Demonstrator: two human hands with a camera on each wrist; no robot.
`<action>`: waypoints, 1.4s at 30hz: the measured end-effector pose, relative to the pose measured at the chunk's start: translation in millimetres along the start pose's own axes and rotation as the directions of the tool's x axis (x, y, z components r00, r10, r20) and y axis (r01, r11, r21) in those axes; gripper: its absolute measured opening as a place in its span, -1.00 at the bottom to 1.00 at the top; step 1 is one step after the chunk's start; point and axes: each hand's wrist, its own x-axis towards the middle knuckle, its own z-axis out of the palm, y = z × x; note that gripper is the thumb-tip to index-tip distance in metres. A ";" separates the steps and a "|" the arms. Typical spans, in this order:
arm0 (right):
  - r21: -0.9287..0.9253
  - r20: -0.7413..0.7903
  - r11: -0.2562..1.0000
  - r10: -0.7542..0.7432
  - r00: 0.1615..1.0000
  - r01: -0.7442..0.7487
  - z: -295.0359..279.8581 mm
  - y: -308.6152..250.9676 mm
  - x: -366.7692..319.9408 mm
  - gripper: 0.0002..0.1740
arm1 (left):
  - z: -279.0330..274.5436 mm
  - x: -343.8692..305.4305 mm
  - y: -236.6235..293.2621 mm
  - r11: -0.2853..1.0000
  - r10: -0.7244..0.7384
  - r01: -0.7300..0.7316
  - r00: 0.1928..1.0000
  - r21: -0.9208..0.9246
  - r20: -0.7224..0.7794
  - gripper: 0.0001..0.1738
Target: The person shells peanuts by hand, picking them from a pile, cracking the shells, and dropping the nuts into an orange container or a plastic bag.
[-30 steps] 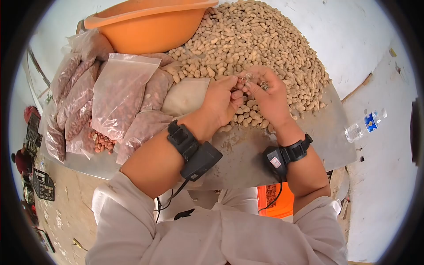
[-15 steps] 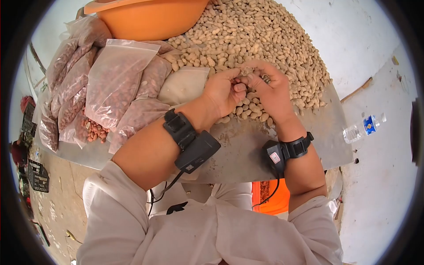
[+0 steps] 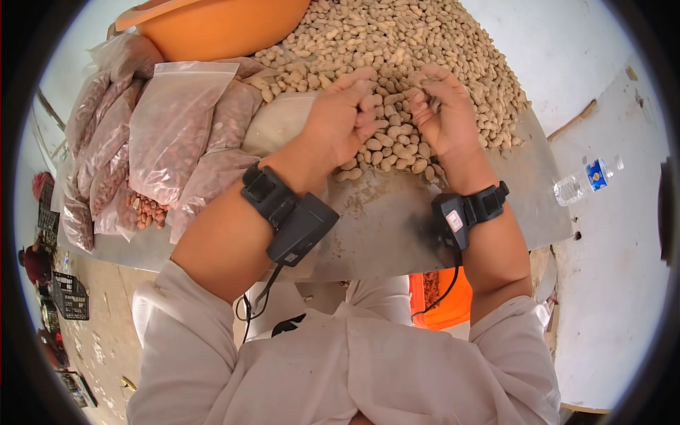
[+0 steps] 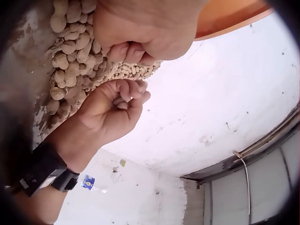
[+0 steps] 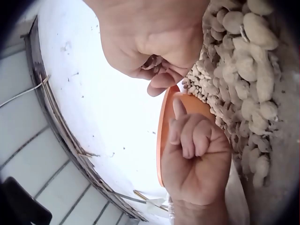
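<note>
In the head view, the left hand (image 3: pixel 340 122) is over the near edge of the peanut pile (image 3: pixel 397 42), its fingers curled and nothing visible in them. Apart from it, to the right, the right hand (image 3: pixel 449 119) holds shell pieces in its bent fingers. The right wrist view shows these brownish shell pieces (image 5: pixel 153 63) within the right hand (image 5: pixel 154 35); below, the left hand (image 5: pixel 199 161) has one finger extended and the others curled. In the left wrist view, the left hand (image 4: pixel 145 28) is above the right hand (image 4: pixel 108 112), with a gap between them.
Clear bags of reddish kernels (image 3: pixel 173 134) lie at the left, some loose kernels (image 3: pixel 147 211) beside them. An orange basin (image 3: pixel 219 28) stands behind. A pale bag (image 3: pixel 280 124) is near the left hand. A plastic bottle (image 3: pixel 584 183) is beyond the table's right side.
The hands were together over the pile and are now apart, the left one further left and the right one slightly right. The head view has shifted a little.
</note>
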 end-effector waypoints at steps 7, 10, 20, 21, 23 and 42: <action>-0.820 0.177 0.566 0.105 0.979 0.088 -4.8 -21.4 -2.3 -0.88 | -5.7 3.2 4.9 0.991 0.012 -0.024 0.996 -0.132 -0.093 -0.61; -0.914 0.385 0.214 0.193 0.902 0.345 -3.0 -19.1 -8.4 -0.84 | -6.0 5.9 7.7 0.982 -0.011 -0.019 0.987 -0.188 -0.160 -0.60; -0.844 0.431 -0.192 0.313 0.846 0.501 -1.4 -8.4 -12.8 -0.78 | 2.1 0.2 8.0 0.969 0.036 -0.081 0.981 -0.232 -0.193 -0.45; -0.838 0.457 -0.181 0.282 0.844 0.515 -1.9 -7.9 -12.2 -0.81 | 2.2 -1.3 8.4 0.970 0.034 -0.079 0.980 -0.232 -0.195 -0.48; -0.881 0.474 0.086 0.160 0.866 0.466 -4.4 -10.1 -7.7 -0.85 | 3.7 -2.0 9.2 0.970 0.031 -0.077 0.981 -0.231 -0.194 -0.53; -0.102 0.095 0.969 0.235 0.967 -0.226 14.7 8.2 -13.2 -0.76 | -0.5 2.6 -2.4 0.944 0.207 -0.218 0.976 0.247 0.072 -0.77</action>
